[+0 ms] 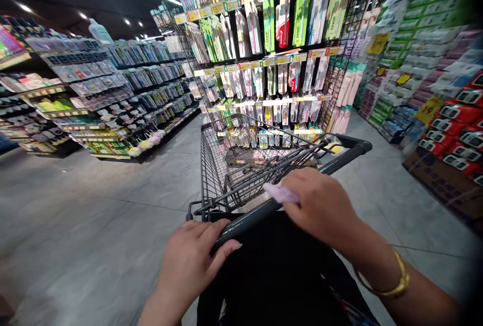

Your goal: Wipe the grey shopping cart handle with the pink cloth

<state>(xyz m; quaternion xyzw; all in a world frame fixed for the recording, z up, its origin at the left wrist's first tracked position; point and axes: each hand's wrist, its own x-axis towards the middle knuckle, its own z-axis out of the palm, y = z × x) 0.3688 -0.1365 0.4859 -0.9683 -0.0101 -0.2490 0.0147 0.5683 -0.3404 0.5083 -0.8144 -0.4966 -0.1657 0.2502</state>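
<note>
A dark wire shopping cart (211,165) stands in front of me in a store aisle. Its grey handle bar (339,161) runs across the lower middle. My left hand (192,260) is wrapped round the bar's left end. My right hand (320,205) rests on the bar further right, fingers closed on a small pale purple piece (279,193), perhaps paper or a cloth. A gold bangle (392,286) sits on my right wrist. A few small packs lie in the cart's basket.
A rack of hanging toothbrush packs (271,59) stands right ahead of the cart. Shelves of goods (94,89) line the left side. Stacked cartons (453,114) sit on the right. Grey tiled floor (94,215) opens to the left.
</note>
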